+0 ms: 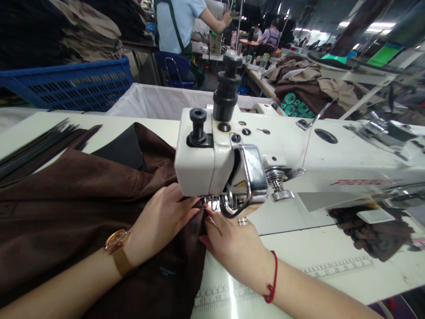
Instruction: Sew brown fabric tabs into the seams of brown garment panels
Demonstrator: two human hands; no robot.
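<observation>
Dark brown fabric point(133, 226) spreads over the left half of the table, its right edge running under the head of a white sewing machine point(195, 164). My left hand point(162, 217), with a gold watch point(116, 239) on the wrist, has its fingers pinched on the fabric just left of the presser foot point(214, 204). My right hand point(232, 239) lies in front of the foot, with its fingers closed on the fabric edge. A ring and a red cord bracelet point(274, 277) are on it. The needle and the seam are mostly hidden.
Dark strips point(40, 146) lie at the far left of the table. A pile of brown cut pieces point(375, 235) sits under the machine arm. Behind stand a blue basket point(83, 88) of garments and a person point(181, 26) in a light blue shirt.
</observation>
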